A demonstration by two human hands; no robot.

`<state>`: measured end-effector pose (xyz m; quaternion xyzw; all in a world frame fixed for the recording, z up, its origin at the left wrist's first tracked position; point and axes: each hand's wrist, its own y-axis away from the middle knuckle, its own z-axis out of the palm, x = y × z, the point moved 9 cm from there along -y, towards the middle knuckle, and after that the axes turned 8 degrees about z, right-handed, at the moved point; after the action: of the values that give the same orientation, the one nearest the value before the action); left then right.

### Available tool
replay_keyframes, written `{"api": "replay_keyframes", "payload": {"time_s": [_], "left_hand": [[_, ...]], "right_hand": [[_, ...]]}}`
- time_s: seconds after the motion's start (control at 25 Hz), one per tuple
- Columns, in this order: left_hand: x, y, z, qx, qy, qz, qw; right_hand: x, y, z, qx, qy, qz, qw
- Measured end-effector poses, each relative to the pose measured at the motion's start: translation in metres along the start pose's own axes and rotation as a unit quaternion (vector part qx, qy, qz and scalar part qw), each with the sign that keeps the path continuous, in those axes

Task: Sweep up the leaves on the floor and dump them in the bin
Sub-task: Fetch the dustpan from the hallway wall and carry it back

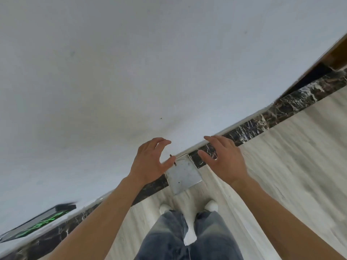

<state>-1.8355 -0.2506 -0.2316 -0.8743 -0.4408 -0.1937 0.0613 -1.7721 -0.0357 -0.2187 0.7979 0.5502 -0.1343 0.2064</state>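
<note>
A metal dustpan (183,175) stands on the pale wood-look floor, leaning against the dark marble skirting at the foot of the white wall. A thin brown handle or stick (173,160) shows at its upper left corner. My left hand (150,160) hovers just left of the pan with fingers spread and curled, holding nothing. My right hand (221,158) hovers just right of it, fingers apart and empty. No leaves, broom or bin are in view.
The white wall (150,72) fills the upper frame. A dark marble skirting (281,111) runs diagonally. A wall-mounted sign with green lettering (41,224) sits low at left. A wooden door frame (334,55) is at right. My shoes (211,205) stand close behind the pan.
</note>
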Motion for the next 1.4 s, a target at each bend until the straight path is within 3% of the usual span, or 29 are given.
{"api": "replay_keyframes", "payload": {"time_s": [0.28, 0.56, 0.84, 1.2, 1.4], "left_hand": [[-0.047, 0.018, 0.045, -0.062, -0.049, 0.051, 0.996], [-0.083, -0.013, 0.131, -0.082, -0.186, 0.205, 0.957], [-0.086, -0.038, 0.185, -0.085, -0.224, 0.307, 0.921], [-0.043, -0.051, 0.186, -0.112, -0.128, 0.324, 0.931], [0.025, -0.063, 0.140, -0.151, 0.089, 0.191, 0.966]], "right_hand": [[-0.012, 0.017, 0.076, -0.041, 0.059, 0.012, 0.997], [-0.014, -0.015, 0.187, -0.035, 0.185, 0.025, 0.982], [0.001, -0.026, 0.261, -0.038, 0.146, 0.060, 0.987], [0.005, -0.012, 0.233, 0.096, 0.087, 0.065, 0.989], [0.031, 0.017, 0.121, 0.175, -0.025, 0.098, 0.979]]}}
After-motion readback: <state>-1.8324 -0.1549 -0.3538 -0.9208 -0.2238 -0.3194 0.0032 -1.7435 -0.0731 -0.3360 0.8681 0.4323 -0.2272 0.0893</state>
